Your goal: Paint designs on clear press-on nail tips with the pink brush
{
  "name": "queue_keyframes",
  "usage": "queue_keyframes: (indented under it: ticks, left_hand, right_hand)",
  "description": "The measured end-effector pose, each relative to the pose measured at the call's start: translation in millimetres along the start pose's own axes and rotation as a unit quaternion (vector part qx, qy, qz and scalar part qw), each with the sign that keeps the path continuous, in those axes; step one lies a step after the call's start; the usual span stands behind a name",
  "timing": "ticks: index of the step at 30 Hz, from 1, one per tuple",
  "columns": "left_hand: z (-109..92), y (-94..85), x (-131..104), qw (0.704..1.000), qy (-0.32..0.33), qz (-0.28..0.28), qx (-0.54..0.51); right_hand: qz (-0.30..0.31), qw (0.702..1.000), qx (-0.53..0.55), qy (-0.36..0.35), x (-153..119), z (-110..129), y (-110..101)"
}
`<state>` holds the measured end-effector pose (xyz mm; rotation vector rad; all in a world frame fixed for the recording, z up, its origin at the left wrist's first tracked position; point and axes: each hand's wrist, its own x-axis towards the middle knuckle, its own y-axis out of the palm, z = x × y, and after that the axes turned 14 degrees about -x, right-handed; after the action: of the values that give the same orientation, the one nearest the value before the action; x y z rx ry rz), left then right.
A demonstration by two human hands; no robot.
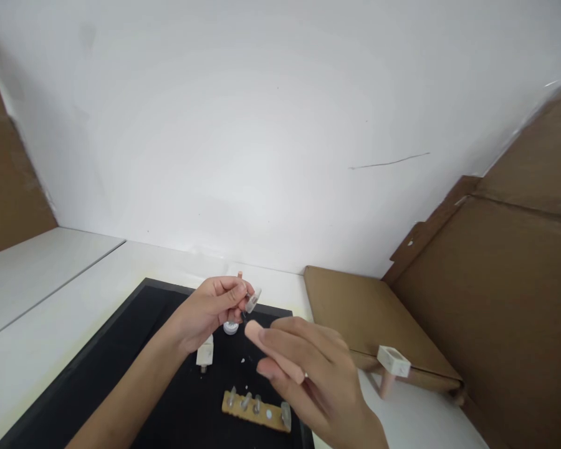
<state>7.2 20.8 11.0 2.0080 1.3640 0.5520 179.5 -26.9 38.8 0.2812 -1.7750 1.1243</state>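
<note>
My left hand (219, 305) pinches a small clear piece (253, 300) between thumb and fingers, above the far part of a black mat (177, 399). Close on its right, my right hand (308, 368) is wrapped round a pink-handled tool (275, 352), whose dark thin tip points at the clear piece. Whether the tip touches the piece cannot be made out. Below the hands lies a tan strip (257, 413) holding several clear pieces upright. A white block (205, 352) with a metal end lies under my left wrist, and a round white item (230, 327) is beside my left fingers.
A flat cardboard box (355, 305) lies at the right on the white table (144, 259). Beside its front edge stands a white square-headed object (394, 362) with a pink handle. Cardboard walls rise at both sides, a white wall behind.
</note>
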Motion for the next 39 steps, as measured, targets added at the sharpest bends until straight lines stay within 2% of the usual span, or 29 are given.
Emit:
queue_keyframes:
  ticks: [2,7,11,13,18,22,24,28,33,36,39]
  left_hand:
    - [-0.8,0.1,-0.7,1.000,0.001,0.000,0.004]
    - [-1.7,1.2,-1.1,1.000,0.004,0.000,0.005]
    - [-1.7,3.0,-0.3,1.000,0.005,-0.003,0.012]
    - [-1.9,2.5,-0.9,1.000,0.007,-0.004,0.014]
    - [-2.3,-0.4,-3.7,1.000,0.008,0.002,0.014]
    - [-1.6,-1.4,-4.2,1.000,0.008,0.004,0.016]
    - [-0.7,-2.5,-4.4,1.000,0.009,0.004,0.016]
    - [0.1,-4.0,-5.2,1.000,0.009,0.007,0.015]
    - [-1.9,-3.2,-4.6,1.000,0.006,0.010,0.016]
    - [-2.1,-2.7,-4.7,1.000,0.006,0.017,0.015]
    - [-1.4,-1.5,-5.2,1.000,0.004,0.025,0.013]
  right_hand:
    - [-0.002,1.000,0.013,0.005,0.1,1.2,0.5]
    - [-0.051,0.995,-0.073,0.041,-2.9,2.3,4.1]
    - [-0.015,1.000,-0.006,0.003,-0.7,1.6,3.1]
    - [-0.014,1.000,0.012,0.008,-0.5,2.6,2.4]
    - [-0.055,0.995,-0.074,0.041,-3.5,4.4,3.3]
    - [-0.013,0.999,-0.011,0.036,-3.4,3.4,2.3]
    - [-0.025,0.999,0.003,0.042,-4.2,3.0,1.6]
    - [-0.064,0.995,-0.043,0.057,-5.6,2.6,1.2]
    - [-0.018,0.999,0.025,0.042,-2.0,3.1,-0.4]
    - [-0.046,0.997,-0.007,0.064,-3.1,4.4,-0.7]
    - [-0.056,0.996,-0.045,0.055,-4.2,5.3,-0.8]
